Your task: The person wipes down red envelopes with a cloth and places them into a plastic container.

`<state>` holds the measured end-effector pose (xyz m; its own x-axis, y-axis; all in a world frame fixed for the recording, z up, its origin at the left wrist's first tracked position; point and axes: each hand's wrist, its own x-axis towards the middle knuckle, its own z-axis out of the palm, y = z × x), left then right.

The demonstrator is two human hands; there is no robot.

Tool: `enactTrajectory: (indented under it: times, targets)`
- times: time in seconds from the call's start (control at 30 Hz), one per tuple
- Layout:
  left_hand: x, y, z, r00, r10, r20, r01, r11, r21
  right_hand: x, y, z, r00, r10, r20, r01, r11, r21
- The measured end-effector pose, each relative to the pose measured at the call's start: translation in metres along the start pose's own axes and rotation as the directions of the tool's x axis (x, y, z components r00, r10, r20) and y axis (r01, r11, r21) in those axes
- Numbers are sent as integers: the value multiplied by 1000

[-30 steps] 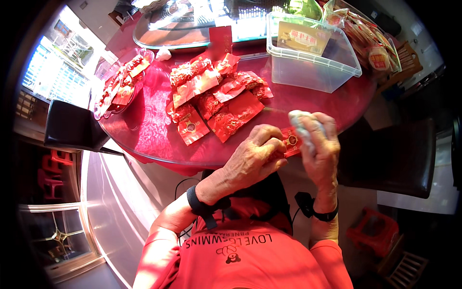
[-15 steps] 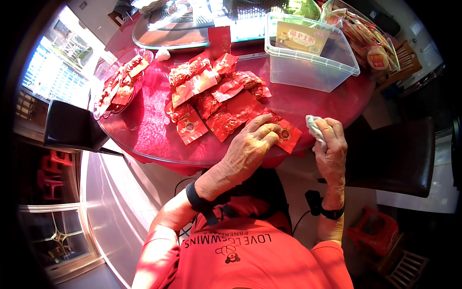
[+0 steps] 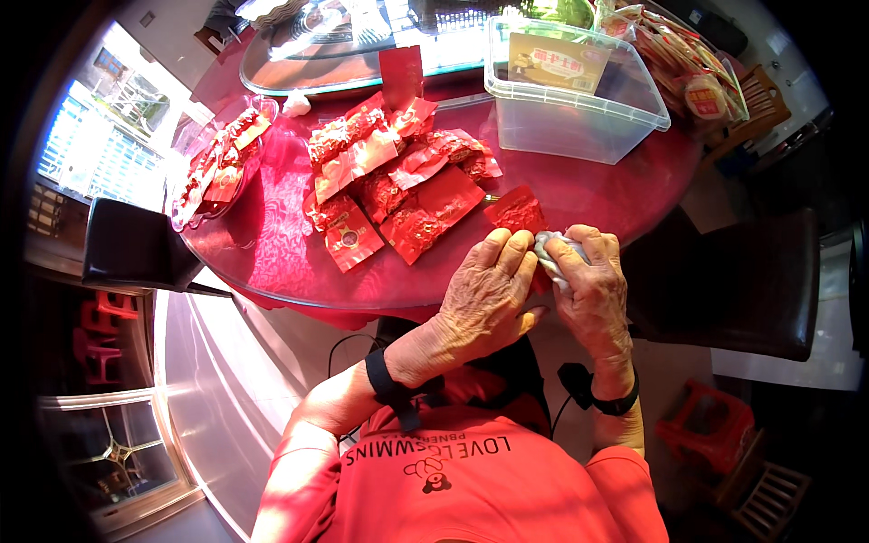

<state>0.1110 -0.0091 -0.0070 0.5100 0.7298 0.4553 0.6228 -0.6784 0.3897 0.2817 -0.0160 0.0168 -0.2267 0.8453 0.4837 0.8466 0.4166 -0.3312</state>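
My left hand (image 3: pixel 484 294) holds a red foil packet (image 3: pixel 518 212) at the near edge of the round red table (image 3: pixel 272 253), its fingers over the packet's lower end. Pressed against that end is a crumpled grey-white cloth (image 3: pixel 549 250), gripped in my right hand (image 3: pixel 593 290). The two hands touch each other. Just beyond them lies a loose heap of red foil packets (image 3: pixel 398 185) in the middle of the table.
A clear plastic tub (image 3: pixel 579 100) stands at the back right, with bagged snacks (image 3: pixel 688 72) behind it. A clear dish of red packets (image 3: pixel 217 154) sits at the left. A glass turntable (image 3: pixel 362 45) is at the back. Dark chairs (image 3: pixel 733 281) flank the table.
Both hands have dropped from in front of me to the table edge. The red packet went down with the left hand, and the right hand has brought the cloth against it.
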Motion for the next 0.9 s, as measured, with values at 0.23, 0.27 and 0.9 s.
enactTrajectory:
  times: [0.23,0.27,0.9]
  targets:
    - [2,0,-1,998,46,50,-49,997,60,-14,24,-29,988,-21,155,-35,936,350]
    - [0,-2,2,997,74,29,-77,991,109,-17,25,-30,986,41,158,-107,894,435]
    - [-6,-15,0,982,183,-46,-184,983,-17,6,35,-15,996,79,-29,-82,988,-129]
